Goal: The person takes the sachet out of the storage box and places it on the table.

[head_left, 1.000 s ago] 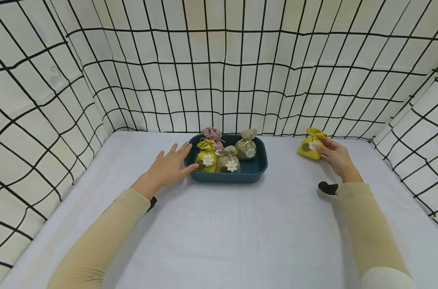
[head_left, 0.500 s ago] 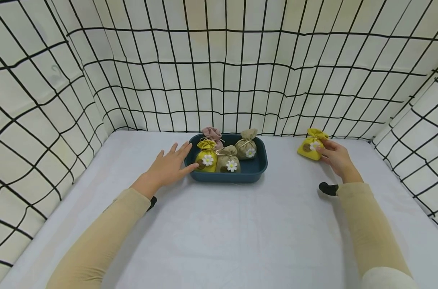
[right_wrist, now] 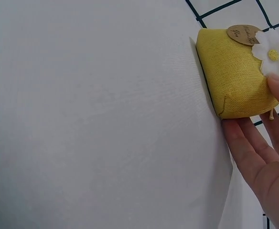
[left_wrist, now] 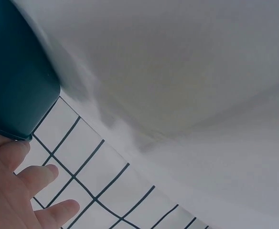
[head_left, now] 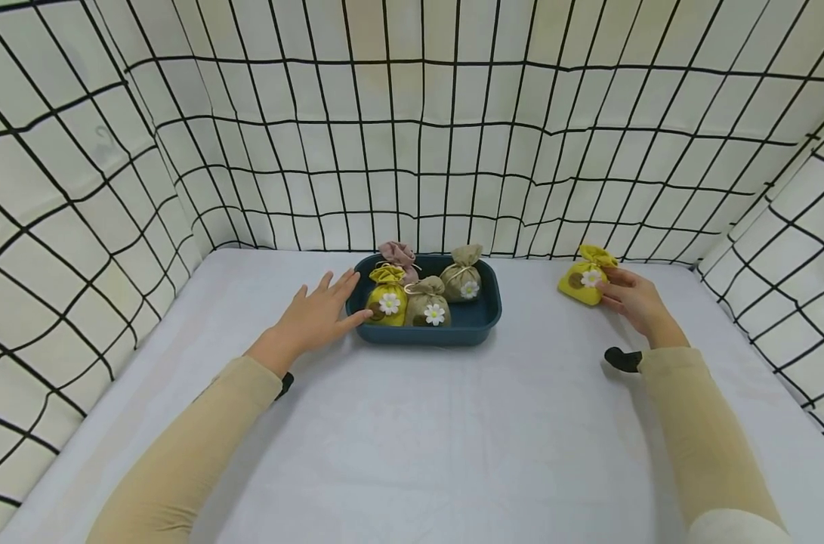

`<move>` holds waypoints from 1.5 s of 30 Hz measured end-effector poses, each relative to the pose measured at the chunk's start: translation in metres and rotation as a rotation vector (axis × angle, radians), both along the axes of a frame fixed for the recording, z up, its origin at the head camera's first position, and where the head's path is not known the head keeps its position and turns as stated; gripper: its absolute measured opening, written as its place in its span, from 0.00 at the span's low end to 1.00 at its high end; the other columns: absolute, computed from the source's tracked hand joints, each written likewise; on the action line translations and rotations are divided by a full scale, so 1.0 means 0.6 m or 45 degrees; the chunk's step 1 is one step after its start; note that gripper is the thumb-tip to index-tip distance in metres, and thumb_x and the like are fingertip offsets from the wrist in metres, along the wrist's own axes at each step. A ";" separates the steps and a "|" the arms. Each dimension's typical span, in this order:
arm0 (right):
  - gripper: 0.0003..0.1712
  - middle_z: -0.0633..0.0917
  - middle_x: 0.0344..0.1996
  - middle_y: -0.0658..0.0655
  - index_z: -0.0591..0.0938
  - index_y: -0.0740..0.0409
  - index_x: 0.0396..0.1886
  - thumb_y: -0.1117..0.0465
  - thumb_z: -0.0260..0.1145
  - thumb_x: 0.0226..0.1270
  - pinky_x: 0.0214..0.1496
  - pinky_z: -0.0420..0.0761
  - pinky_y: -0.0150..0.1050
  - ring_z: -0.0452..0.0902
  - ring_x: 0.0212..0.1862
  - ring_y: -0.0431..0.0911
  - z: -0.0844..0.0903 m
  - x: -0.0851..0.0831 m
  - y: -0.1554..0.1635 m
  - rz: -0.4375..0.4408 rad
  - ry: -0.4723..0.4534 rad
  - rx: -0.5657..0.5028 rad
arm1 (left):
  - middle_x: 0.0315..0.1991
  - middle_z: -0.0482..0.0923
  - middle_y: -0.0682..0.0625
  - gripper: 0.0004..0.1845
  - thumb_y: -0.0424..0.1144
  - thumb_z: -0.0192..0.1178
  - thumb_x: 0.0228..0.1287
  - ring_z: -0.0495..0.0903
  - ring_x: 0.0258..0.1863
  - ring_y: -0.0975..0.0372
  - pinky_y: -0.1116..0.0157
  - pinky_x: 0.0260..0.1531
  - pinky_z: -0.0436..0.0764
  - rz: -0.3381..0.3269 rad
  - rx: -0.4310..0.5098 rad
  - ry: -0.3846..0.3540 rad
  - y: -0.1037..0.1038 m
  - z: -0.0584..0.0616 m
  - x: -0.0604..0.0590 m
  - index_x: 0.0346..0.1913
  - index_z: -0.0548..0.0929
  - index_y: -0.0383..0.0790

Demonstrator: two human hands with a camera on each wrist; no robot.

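While the left hand (head_left: pixel 316 317) lies flat with straight, spread fingers against the left end of the blue tray (head_left: pixel 488 317), the right hand (head_left: pixel 632 298) is at the yellow pouch (head_left: pixel 581 279) standing alone on the white worktop (head_left: pixel 412 438), well to the right of the tray and near the back corner.

Right hand: the wrist view shows the fingers (right_wrist: pixel 254 143) under and beside the pouch base and a fingertip on its white daisy. The fingers appear to be closing round the pouch, but a firm grip is not confirmed; the pouch rests on the worktop.

Left hand: open, holding nothing, with the fingertips touching the tray's outer wall, as the left wrist view confirms.

Tray contents: four pouches, namely a yellow one (head_left: pixel 386 296) front left, a beige one (head_left: pixel 428 304) beside it, a second beige one (head_left: pixel 464 276) behind, and a pink one (head_left: pixel 399 253) at the back left. The front right part of the tray is free.

Assessment: the step in hand appears to be taking up the loose pouch while the tray is steadied. The next move calls for a secure pinch on the soft body, a lift clear of the rim, and a carry leftward to the free space.

Surroundings: a checked cloth (head_left: pixel 412 151) encloses the worktop on three sides.
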State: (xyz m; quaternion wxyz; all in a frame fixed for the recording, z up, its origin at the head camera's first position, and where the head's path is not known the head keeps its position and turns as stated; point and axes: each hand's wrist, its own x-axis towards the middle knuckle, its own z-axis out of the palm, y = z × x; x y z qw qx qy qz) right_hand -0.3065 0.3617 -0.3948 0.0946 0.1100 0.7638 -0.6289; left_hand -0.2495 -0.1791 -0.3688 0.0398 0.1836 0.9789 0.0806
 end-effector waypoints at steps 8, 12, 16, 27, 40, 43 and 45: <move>0.43 0.48 0.83 0.60 0.48 0.59 0.84 0.62 0.60 0.80 0.69 0.72 0.36 0.71 0.63 0.40 0.001 0.013 0.012 0.061 0.017 -0.066 | 0.83 0.45 0.42 0.46 0.65 0.47 0.78 0.44 0.79 0.38 0.29 0.69 0.48 0.002 -0.009 0.011 -0.001 -0.003 -0.002 0.83 0.48 0.38; 0.42 0.50 0.81 0.64 0.49 0.63 0.83 0.64 0.59 0.80 0.62 0.78 0.32 0.76 0.52 0.33 0.002 0.023 0.024 0.126 0.032 -0.091 | 0.83 0.45 0.42 0.47 0.66 0.46 0.77 0.44 0.79 0.38 0.29 0.69 0.48 0.005 -0.012 0.013 -0.002 -0.006 -0.003 0.83 0.48 0.38; 0.42 0.51 0.80 0.66 0.49 0.64 0.83 0.63 0.60 0.80 0.59 0.79 0.31 0.79 0.51 0.32 0.007 0.031 0.033 0.170 0.038 -0.096 | 0.83 0.45 0.42 0.47 0.67 0.45 0.77 0.44 0.79 0.38 0.29 0.69 0.48 0.002 -0.003 0.015 -0.002 -0.008 -0.004 0.83 0.48 0.38; 0.40 0.52 0.79 0.68 0.48 0.65 0.83 0.61 0.56 0.83 0.61 0.78 0.33 0.79 0.52 0.33 0.015 0.037 0.032 0.225 0.033 -0.022 | 0.83 0.45 0.42 0.47 0.67 0.45 0.77 0.44 0.79 0.39 0.29 0.69 0.48 -0.004 0.010 0.015 -0.004 -0.009 -0.005 0.83 0.48 0.38; 0.37 0.58 0.77 0.67 0.51 0.66 0.82 0.58 0.53 0.84 0.63 0.76 0.34 0.78 0.53 0.31 0.022 0.046 0.033 0.194 0.115 0.104 | 0.83 0.45 0.43 0.47 0.68 0.44 0.77 0.44 0.79 0.39 0.29 0.70 0.47 -0.003 0.001 0.013 -0.003 -0.010 -0.006 0.83 0.48 0.38; 0.35 0.62 0.74 0.65 0.54 0.67 0.81 0.57 0.53 0.84 0.61 0.77 0.32 0.77 0.51 0.29 0.021 0.048 0.032 0.140 0.161 0.142 | 0.83 0.45 0.43 0.47 0.68 0.44 0.77 0.44 0.79 0.38 0.29 0.69 0.47 -0.006 0.000 0.014 -0.003 -0.010 -0.006 0.83 0.48 0.38; 0.34 0.66 0.71 0.63 0.57 0.68 0.80 0.57 0.53 0.84 0.60 0.77 0.31 0.77 0.50 0.29 0.021 0.049 0.030 0.109 0.188 0.160 | 0.83 0.45 0.43 0.47 0.67 0.44 0.77 0.44 0.79 0.39 0.29 0.70 0.47 -0.004 0.002 0.012 -0.003 -0.010 -0.006 0.83 0.48 0.38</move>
